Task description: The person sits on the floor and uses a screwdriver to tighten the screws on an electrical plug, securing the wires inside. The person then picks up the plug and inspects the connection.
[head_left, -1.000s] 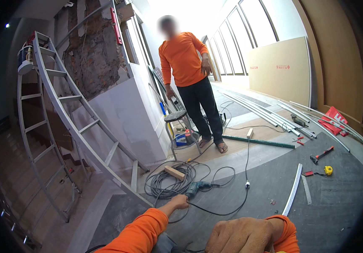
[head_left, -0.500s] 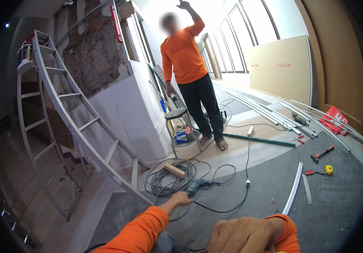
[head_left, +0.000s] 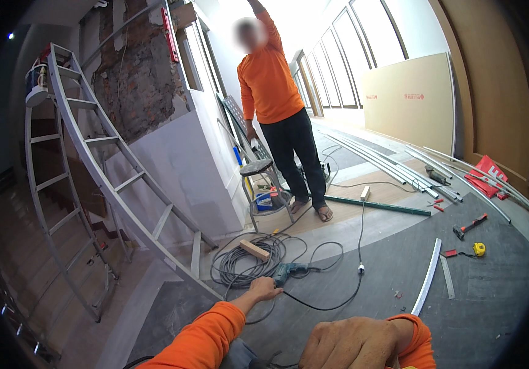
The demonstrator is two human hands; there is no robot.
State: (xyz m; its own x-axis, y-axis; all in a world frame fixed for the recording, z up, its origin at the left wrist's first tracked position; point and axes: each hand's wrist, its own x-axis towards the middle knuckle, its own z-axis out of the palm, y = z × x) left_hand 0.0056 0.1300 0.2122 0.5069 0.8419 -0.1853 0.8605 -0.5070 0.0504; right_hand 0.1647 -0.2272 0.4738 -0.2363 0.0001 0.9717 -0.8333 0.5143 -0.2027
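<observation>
My left hand (head_left: 263, 289) is stretched forward and closed round the handle of a teal power drill (head_left: 290, 270), which lies on the floor beside a coil of grey cable (head_left: 240, 265). A short wooden block (head_left: 254, 249) rests on that coil. Close to me at the bottom edge, my right hand (head_left: 353, 344) shows its back, with the fingers curled under; whatever they hold is hidden. A pale curved metal strip (head_left: 427, 277) lies beyond it, next to a steel ruler (head_left: 447, 277).
An aluminium stepladder (head_left: 130, 179) stands at left, with a bucket (head_left: 36, 86) near its top. Ahead, another person (head_left: 270, 86) in orange stands by a stool (head_left: 256, 166). A hammer (head_left: 470, 226), tape measure (head_left: 479, 248) and metal profiles (head_left: 375, 155) lie on the floor at right.
The other person's raised arm has gone higher, its hand now out of the picture, and the body has shifted slightly right. My own hands have hardly moved.
</observation>
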